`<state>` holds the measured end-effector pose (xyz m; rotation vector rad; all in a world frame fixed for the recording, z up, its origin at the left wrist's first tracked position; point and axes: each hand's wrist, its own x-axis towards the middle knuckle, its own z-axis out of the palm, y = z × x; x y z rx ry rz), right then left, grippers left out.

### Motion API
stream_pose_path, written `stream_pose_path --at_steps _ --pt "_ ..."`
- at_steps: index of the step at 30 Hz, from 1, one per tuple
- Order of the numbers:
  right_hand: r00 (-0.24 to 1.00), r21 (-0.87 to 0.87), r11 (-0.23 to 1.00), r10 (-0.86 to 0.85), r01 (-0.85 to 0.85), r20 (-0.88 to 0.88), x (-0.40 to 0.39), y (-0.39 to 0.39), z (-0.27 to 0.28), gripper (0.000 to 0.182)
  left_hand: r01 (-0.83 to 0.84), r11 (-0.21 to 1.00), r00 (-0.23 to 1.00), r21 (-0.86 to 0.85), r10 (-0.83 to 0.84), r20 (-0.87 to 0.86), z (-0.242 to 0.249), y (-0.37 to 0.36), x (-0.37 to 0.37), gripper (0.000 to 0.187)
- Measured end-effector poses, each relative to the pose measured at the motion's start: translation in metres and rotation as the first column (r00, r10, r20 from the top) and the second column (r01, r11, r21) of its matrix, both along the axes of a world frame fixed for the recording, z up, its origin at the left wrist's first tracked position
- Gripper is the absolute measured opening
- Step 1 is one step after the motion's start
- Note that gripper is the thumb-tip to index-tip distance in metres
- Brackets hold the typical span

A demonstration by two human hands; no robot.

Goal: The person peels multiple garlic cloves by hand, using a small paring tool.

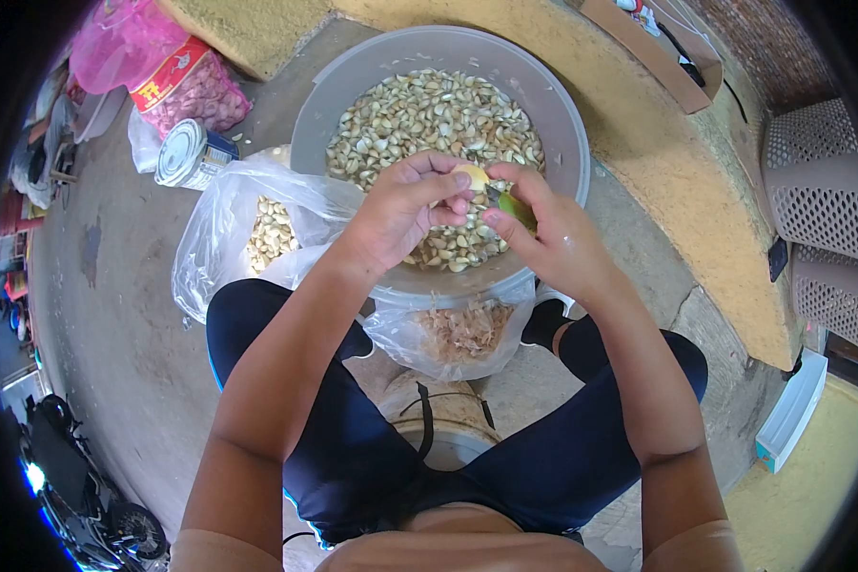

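Observation:
Over a large grey tub [572, 114] of garlic cloves [429, 114], my hands are close together. My left hand [400, 210] pinches a pale garlic clove [473, 176] between thumb and fingers. My right hand [562, 243] is closed round the green handle of a small knife [517, 212], its short blade pointing at the clove. The right fingertips are beside the clove; whether they touch it is hard to tell. Left of the tub, a clear plastic bag [214, 229] holds paler cloves [272, 234].
A clear bag of papery skins [465, 329] lies between my feet, below the tub. At upper left stand a metal can [186, 157] and a red-labelled bag of garlic [195, 91]. A yellow ledge [677, 191] curves along the right, with a cardboard box [653, 52] on it.

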<state>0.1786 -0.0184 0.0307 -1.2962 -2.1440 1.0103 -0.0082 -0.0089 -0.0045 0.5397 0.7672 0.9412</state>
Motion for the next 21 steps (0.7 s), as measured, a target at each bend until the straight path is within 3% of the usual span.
stream_pose_path --at_steps 7,13,16,19,21 --pt "0.997 0.014 0.999 -0.05 0.051 -0.06 0.0 0.002 -0.012 0.035 -0.012 1.0 1.0 0.003 0.012 -0.024 0.004 -0.001 0.001 0.014" --pt "0.989 0.158 0.982 -0.086 0.105 -0.122 -0.005 0.0 -0.016 0.029 -0.018 1.0 1.0 -0.001 0.018 -0.016 0.0 -0.002 0.001 0.013" --pt "0.989 0.122 0.983 -0.13 0.138 -0.075 -0.007 -0.001 -0.014 0.026 0.003 1.0 0.999 -0.006 -0.003 -0.05 0.001 -0.003 0.001 0.013" --pt "0.949 -0.006 0.983 -0.179 0.184 -0.258 -0.009 -0.001 -0.024 0.025 0.011 1.0 0.998 -0.003 -0.012 -0.057 -0.003 -0.003 0.002 0.012" --pt "0.941 -0.048 0.992 -0.129 0.12 -0.313 -0.008 0.002 -0.026 0.025 -0.021 1.0 0.998 -0.018 0.02 -0.052 -0.002 -0.002 0.001 0.013"
